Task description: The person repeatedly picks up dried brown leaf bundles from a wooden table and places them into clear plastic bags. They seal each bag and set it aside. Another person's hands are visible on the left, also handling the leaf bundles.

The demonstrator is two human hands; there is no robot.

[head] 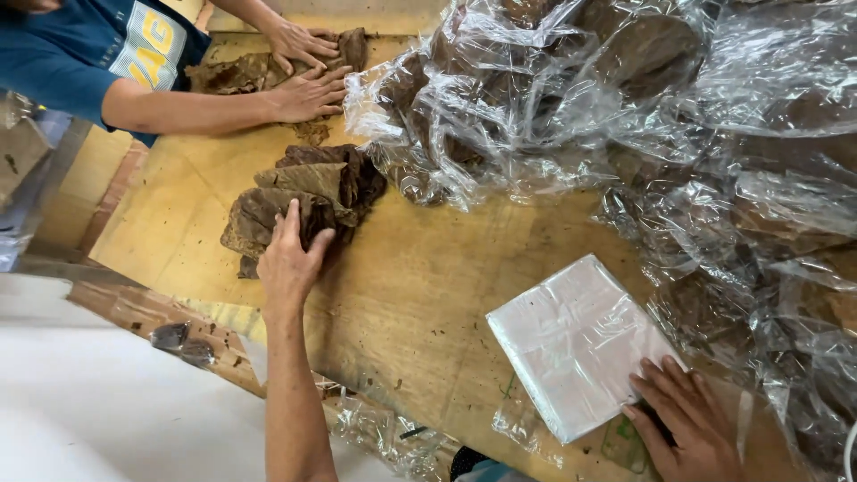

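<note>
Left fingers point(295, 234) spread flat, gripping nothing, pressing the near brown leaf pile point(303, 201) on the wooden table point(402, 295); right fingers point(674, 384) laid open on the white packet's point(576, 344) corner beside the clear plastic bags point(625, 98); best kept flat and pressed evenly, sparing brittle leaf edges.

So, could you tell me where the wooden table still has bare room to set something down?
Bare wood lies mid-table, between the brown leaf pile under the left hand and the white flat packet touched by the right hand. Another patch is left of the leaves. The clear plastic heap crowds the right and top.
</note>
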